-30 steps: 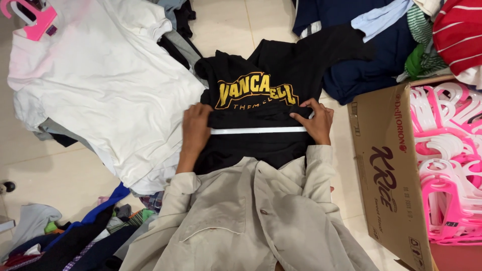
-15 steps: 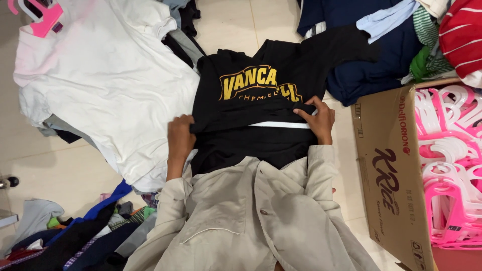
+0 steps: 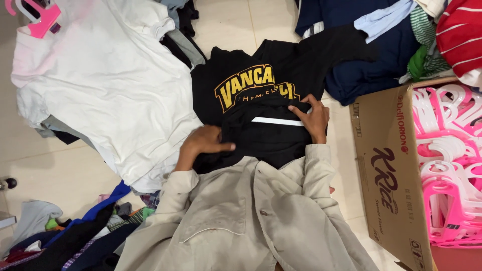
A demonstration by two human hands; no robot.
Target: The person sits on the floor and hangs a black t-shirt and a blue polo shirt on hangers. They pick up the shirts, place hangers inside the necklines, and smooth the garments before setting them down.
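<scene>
A black T-shirt (image 3: 261,115) with a yellow arched print lies spread on the pale tiled floor (image 3: 226,20), directly in front of a person in a beige jacket (image 3: 241,216), seen from above. The left hand (image 3: 203,143) rests flat on the shirt's lower left part, fingers stretched out and together, gripping nothing. The right hand (image 3: 314,118) presses on the shirt's right side — its fingers are loosely spread, fingertips on one end of a thin white strip (image 3: 277,121) that lies across the dark cloth; whether they pinch it or only hold it down cannot be told. A large white T-shirt (image 3: 100,85) lies just left of the black one, touching it. To the right stands an open cardboard box (image 3: 384,165) filled with pink hangers (image 3: 452,165). Dark blue and striped clothes (image 3: 391,45) are heaped beyond the box — more garments (image 3: 70,236) lie bottom left.
</scene>
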